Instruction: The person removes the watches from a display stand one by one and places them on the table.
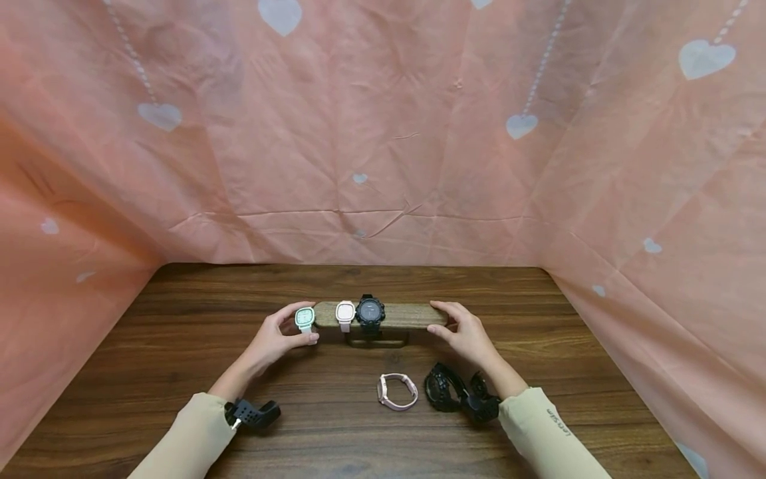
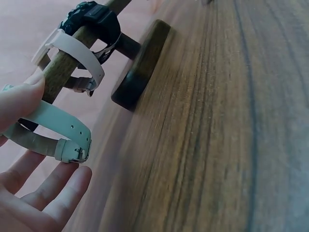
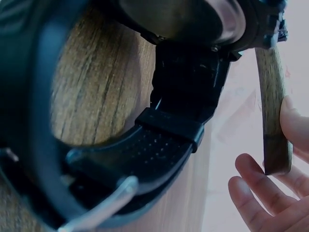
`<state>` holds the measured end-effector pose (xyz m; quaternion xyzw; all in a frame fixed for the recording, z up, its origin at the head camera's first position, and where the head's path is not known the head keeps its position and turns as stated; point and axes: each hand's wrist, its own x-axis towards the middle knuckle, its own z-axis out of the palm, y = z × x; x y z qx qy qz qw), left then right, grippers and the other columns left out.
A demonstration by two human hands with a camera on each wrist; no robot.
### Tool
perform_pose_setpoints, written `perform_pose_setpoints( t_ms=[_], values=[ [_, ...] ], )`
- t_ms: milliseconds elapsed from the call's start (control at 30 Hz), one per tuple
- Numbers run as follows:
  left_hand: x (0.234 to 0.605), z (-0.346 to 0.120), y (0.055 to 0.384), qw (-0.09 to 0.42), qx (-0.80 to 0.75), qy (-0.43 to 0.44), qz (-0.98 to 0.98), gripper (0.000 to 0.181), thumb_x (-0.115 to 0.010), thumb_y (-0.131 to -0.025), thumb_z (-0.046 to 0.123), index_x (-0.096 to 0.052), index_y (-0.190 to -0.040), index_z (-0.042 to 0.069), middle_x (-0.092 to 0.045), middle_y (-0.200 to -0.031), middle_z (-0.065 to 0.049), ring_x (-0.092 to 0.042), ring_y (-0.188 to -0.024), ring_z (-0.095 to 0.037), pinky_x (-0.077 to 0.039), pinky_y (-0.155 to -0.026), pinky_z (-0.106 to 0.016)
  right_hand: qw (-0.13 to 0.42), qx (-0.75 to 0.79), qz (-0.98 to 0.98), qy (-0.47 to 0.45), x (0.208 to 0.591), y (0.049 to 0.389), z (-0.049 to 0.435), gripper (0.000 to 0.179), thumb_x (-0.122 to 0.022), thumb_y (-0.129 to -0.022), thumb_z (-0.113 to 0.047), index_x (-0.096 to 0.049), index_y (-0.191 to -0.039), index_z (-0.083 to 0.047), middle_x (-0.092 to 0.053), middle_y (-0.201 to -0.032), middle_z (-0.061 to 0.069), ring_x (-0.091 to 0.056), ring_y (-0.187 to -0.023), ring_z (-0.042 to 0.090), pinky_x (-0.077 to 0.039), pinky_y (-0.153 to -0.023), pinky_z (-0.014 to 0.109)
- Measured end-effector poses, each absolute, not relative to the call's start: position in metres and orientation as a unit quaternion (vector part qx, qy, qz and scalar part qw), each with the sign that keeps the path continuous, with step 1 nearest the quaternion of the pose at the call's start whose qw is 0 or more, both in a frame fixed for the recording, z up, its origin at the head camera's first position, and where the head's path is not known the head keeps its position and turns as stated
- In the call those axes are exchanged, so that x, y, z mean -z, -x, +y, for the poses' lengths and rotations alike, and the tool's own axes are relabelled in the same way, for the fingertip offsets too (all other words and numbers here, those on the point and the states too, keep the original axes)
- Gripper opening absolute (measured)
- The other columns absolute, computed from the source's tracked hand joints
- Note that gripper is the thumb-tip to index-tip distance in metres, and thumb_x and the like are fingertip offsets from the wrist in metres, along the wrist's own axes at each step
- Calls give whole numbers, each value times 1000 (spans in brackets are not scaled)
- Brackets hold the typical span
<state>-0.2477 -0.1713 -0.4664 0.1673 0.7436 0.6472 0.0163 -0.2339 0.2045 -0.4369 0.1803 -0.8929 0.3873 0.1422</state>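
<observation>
Left grip [image 1: 274, 340]: thumb and fingers bent, narrowly parted, the mint watch being held between them.
Mint watch [image 1: 304, 317]: held in the left grip, strap looped around the left end of the wooden stand [image 1: 413, 316].
Pink watch [image 1: 345, 311]: hung on the stand's bar, near the left grip, to its right.
Black watch [image 1: 370, 311]: hung just beside the pink one, about midway between both grips.
Pale pink band [image 1: 383, 389]: laid on its side on the worktop [image 1: 335, 432], nearer the wearer than either grip.
Second black watch [image 1: 441, 388]: set on the worktop, on the wearer's side of the right grip.
Right grip [image 1: 469, 338]: slightly parted, the stand's right end taken between thumb and fingers.
</observation>
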Motion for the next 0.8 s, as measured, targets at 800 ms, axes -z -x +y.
perform_pose_setpoints(
  t_ms=[800],
  values=[
    [446, -162, 204, 28, -654, -204, 728, 54, -74, -74, -6, -51, -122, -8, -54, -112, -32, -62, -90, -33, -55, -70, -26, 134, -395, -891, -178, 435, 233, 204, 47, -75, -78, -10, -59, -121, -1, -59, -118, 14, -58, -95, 25, -55, -74, 36]
  ],
)
